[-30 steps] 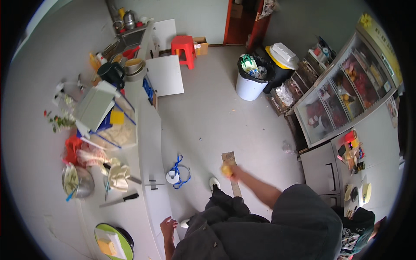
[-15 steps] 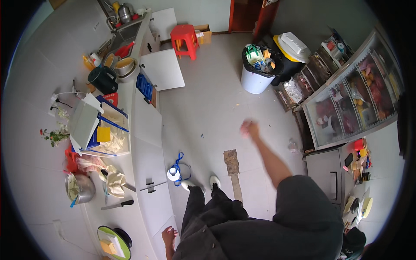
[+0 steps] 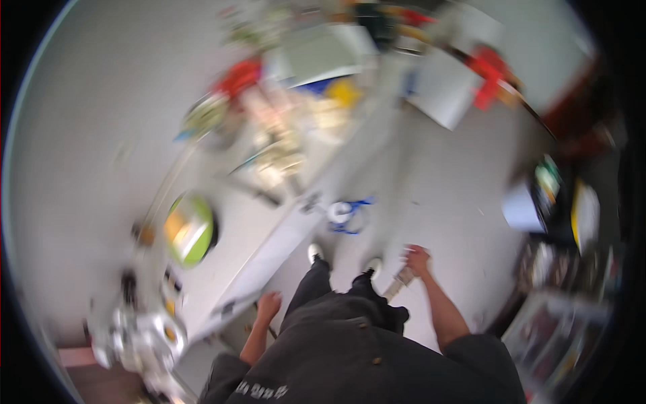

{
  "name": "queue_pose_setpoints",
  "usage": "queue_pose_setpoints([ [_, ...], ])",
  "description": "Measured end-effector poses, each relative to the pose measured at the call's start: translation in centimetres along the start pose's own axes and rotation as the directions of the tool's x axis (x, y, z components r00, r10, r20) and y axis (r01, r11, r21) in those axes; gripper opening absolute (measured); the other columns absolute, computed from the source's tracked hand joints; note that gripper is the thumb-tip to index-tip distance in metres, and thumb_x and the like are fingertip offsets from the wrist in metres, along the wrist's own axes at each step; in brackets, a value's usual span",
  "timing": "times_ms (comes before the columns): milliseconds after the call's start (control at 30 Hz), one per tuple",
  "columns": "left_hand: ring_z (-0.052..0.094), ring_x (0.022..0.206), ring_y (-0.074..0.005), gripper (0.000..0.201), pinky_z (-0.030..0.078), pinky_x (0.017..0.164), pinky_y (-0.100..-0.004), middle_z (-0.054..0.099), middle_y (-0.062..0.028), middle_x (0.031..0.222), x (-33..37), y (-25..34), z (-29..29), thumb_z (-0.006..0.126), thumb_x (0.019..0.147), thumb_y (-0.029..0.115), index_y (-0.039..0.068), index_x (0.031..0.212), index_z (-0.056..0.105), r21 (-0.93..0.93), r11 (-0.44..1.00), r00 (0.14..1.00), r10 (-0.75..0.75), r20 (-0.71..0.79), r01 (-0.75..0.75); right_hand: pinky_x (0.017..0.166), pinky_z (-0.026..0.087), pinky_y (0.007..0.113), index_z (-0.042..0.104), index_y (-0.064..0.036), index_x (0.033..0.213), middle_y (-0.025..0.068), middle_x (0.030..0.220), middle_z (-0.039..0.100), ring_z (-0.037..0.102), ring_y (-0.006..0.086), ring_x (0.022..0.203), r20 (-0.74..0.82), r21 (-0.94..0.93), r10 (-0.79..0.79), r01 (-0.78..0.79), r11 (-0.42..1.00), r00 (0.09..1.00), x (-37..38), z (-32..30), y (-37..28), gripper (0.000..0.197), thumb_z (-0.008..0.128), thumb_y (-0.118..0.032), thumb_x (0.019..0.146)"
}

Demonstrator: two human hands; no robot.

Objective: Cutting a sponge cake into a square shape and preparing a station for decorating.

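My left hand (image 3: 269,306) hangs beside the counter's cabinet front, close to my body. Motion blur smears its fingers, and I see nothing in it. Out over the floor, my right hand (image 3: 417,259) is empty, its fingers loosely apart. Neither hand touches anything I can make out. Nearest on the counter (image 3: 239,252) is a round green board or plate (image 3: 200,246) bearing something white and a yellow block. A dark-handled knife (image 3: 266,196) lies beyond it, by a crumpled cream cloth (image 3: 279,158).
A metal pot (image 3: 225,128) and a lidded bin (image 3: 319,57) stand farther along the counter. A cabinet door (image 3: 444,87) juts out near a red stool (image 3: 490,74). On the floor are a white roll with blue strap (image 3: 341,212) and a trash bin (image 3: 523,205).
My view has swung left, so the counter now fills the left and middle. My right arm has come down nearer my body. More of my left forearm shows.
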State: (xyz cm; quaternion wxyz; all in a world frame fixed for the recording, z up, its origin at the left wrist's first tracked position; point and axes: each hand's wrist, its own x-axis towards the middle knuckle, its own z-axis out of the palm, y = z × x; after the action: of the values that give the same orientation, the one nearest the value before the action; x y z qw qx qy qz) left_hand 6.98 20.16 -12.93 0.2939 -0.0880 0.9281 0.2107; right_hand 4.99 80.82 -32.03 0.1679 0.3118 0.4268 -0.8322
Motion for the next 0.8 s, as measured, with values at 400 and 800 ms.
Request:
queue_pose_setpoints([
  [400, 0.077, 0.079, -0.0302, 0.025, 0.059, 0.075, -0.0402, 0.076, -0.0194, 0.084, -3.2, -6.3, -4.1, 0.060, 0.093, 0.012, 0.003, 0.109, 0.077, -0.810, 0.585, 0.633, -0.642, -0.433, 0.039, 0.052, 0.055, 0.032, 0.062, -0.0009, 0.137, 0.0142, 0.085, 0.073, 0.069, 0.0179, 0.062, 0.123, -0.926, 0.005, 0.113, 0.362, 0.992, -1.9, 32.9, -1.0, 0.046, 0.065, -0.008, 0.092],
  [800, 0.070, 0.107, -0.0278, 0.036, 0.057, 0.090, -0.0369, 0.070, -0.0203, 0.119, 4.2, -14.2, -30.5, 0.060, 0.104, 0.018, -0.003, 0.133, 0.064, -0.674, 0.642, 0.498, -0.477, -0.724, -0.365, 0.057, 0.051, 0.024, 0.063, -0.0058, 0.140, 0.0064, 0.085, 0.070, 0.060, 0.0076, 0.062, 0.586, -0.689, -0.180, 0.603, 0.402, 0.790, -0.1, 76.9, 1.3, 0.041, 0.065, -0.023, 0.103],
])
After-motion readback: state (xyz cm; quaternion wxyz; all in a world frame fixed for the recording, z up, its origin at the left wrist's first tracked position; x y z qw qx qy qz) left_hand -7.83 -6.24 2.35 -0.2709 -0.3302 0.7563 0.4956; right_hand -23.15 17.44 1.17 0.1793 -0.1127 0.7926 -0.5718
